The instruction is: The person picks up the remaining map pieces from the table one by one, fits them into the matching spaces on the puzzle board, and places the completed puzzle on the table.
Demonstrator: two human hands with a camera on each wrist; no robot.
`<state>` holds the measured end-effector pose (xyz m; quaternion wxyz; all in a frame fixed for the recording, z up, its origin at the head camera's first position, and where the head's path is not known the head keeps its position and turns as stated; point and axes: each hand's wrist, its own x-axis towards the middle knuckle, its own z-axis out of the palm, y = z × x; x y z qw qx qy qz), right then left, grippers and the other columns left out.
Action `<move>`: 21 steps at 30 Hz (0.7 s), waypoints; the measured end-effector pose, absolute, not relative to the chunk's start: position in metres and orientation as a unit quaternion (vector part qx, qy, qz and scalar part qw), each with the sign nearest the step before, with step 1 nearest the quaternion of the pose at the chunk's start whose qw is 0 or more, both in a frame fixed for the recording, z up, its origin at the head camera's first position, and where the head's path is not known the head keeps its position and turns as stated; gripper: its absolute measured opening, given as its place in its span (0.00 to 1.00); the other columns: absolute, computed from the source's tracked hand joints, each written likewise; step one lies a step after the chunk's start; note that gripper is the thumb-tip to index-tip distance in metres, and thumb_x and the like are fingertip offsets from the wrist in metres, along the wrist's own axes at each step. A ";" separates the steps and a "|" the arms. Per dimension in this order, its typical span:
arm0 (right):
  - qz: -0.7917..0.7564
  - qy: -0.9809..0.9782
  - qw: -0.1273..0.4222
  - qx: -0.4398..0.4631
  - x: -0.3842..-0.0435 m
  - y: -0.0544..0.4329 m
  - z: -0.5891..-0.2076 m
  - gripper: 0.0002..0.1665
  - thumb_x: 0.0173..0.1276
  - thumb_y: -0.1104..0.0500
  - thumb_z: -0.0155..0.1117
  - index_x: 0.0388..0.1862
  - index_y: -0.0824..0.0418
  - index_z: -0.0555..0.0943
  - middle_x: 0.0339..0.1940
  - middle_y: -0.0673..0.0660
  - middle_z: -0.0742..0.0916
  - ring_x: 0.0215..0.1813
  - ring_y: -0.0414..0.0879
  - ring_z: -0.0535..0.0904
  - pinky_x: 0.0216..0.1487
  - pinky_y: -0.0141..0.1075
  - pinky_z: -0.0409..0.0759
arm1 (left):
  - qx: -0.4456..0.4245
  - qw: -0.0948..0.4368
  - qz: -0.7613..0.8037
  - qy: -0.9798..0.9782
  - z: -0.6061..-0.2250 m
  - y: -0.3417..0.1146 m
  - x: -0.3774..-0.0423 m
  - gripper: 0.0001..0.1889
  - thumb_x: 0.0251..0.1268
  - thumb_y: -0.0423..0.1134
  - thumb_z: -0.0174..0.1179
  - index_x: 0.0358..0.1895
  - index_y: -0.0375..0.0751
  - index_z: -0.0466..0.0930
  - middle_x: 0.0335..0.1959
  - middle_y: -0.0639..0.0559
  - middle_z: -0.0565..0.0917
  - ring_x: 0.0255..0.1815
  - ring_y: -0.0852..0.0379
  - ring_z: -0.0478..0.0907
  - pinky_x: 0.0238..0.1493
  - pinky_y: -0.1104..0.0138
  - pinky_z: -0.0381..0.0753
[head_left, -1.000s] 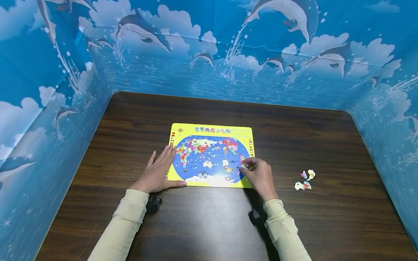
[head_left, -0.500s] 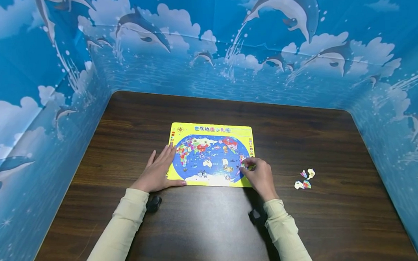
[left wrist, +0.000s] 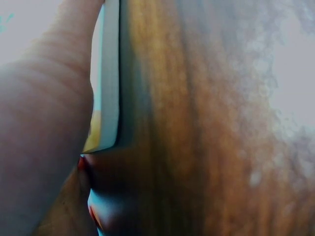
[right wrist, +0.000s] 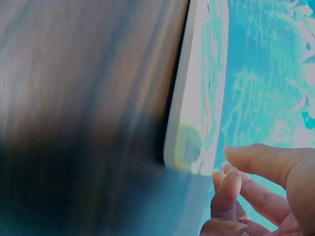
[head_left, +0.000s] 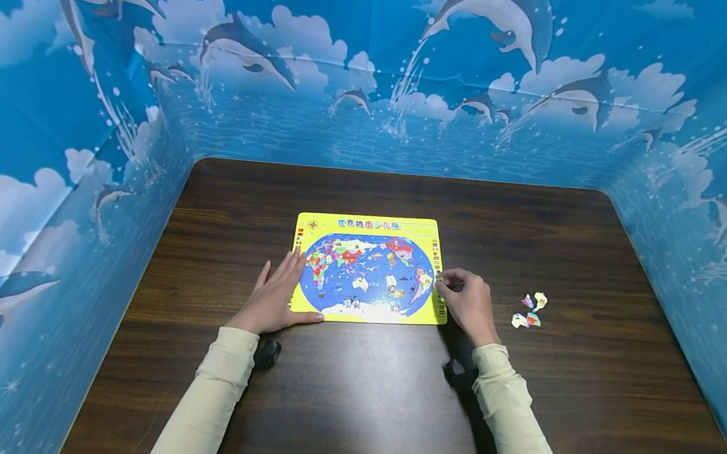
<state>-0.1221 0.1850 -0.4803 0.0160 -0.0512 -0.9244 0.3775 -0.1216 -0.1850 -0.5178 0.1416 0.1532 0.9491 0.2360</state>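
Observation:
A yellow-bordered world map puzzle board (head_left: 363,225) lies flat on the table. My left hand (head_left: 269,304) rests on its left edge, fingers spread over the corner and thumb along the front edge. By the board's right edge is my right hand (head_left: 468,302), its fingers loosely bent. In the right wrist view, the thumb and fingers (right wrist: 236,189) stand slightly apart with nothing between them. A South America puzzle piece (head_left: 424,283) shows in the right part of the map. Several loose puzzle pieces (head_left: 533,319) lie right of the board.
The dark wood-grain table (head_left: 372,398) is bordered at the back and sides by a blue dolphin-print curtain (head_left: 310,147). A small black device (head_left: 267,355) is under the left wrist, and another black device (head_left: 459,373) under the right.
My right hand has moved right, from over the map to the board's right edge, and let go of the South America piece, now uncovered. My left hand stays put.

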 end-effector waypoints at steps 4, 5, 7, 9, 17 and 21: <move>0.373 -0.925 0.022 -0.067 -0.123 0.197 -0.479 0.13 0.69 0.62 0.71 0.49 0.68 0.88 0.41 0.63 0.89 0.42 0.56 0.85 0.36 0.38 0.76 | 0.151 0.144 0.235 0.949 -0.517 -0.185 -0.122 0.67 0.54 0.71 0.70 0.84 0.35 0.41 0.86 0.41 0.38 0.86 0.42 0.34 0.80 0.40 0.29; 0.372 -0.925 0.023 -0.072 -0.122 0.201 -0.479 0.13 0.69 0.62 0.71 0.50 0.67 0.88 0.41 0.63 0.89 0.42 0.56 0.85 0.36 0.38 0.76 | 0.151 0.144 0.234 0.949 -0.517 -0.185 -0.122 0.67 0.54 0.71 0.70 0.84 0.35 0.41 0.86 0.41 0.39 0.86 0.43 0.34 0.81 0.40 0.29; 0.370 -0.925 0.027 -0.081 -0.122 0.207 -0.479 0.14 0.70 0.61 0.71 0.50 0.67 0.87 0.41 0.63 0.89 0.42 0.57 0.84 0.36 0.38 0.75 | 0.152 0.143 0.234 0.949 -0.517 -0.185 -0.122 0.67 0.53 0.71 0.70 0.84 0.35 0.41 0.86 0.41 0.39 0.86 0.43 0.34 0.81 0.40 0.30; 0.368 -0.925 0.034 -0.087 -0.121 0.215 -0.480 0.14 0.70 0.60 0.71 0.50 0.67 0.87 0.41 0.64 0.89 0.42 0.58 0.83 0.36 0.38 0.75 | 0.155 0.140 0.238 0.948 -0.517 -0.185 -0.121 0.67 0.53 0.71 0.70 0.84 0.34 0.42 0.86 0.40 0.40 0.86 0.42 0.34 0.80 0.39 0.30; 0.359 -0.924 0.074 -0.107 -0.117 0.245 -0.481 0.11 0.70 0.63 0.69 0.47 0.69 0.87 0.40 0.65 0.90 0.38 0.55 0.86 0.31 0.31 0.76 | 0.151 0.150 0.231 0.949 -0.519 -0.185 -0.122 0.68 0.53 0.72 0.70 0.84 0.36 0.40 0.86 0.42 0.38 0.86 0.44 0.33 0.81 0.41 0.28; 0.355 -0.924 0.076 -0.123 -0.115 0.261 -0.479 0.10 0.72 0.64 0.68 0.47 0.69 0.87 0.39 0.65 0.89 0.33 0.47 0.84 0.25 0.26 0.74 | 0.150 0.152 0.229 0.950 -0.520 -0.185 -0.123 0.68 0.52 0.71 0.70 0.84 0.36 0.40 0.86 0.42 0.38 0.86 0.44 0.33 0.81 0.41 0.28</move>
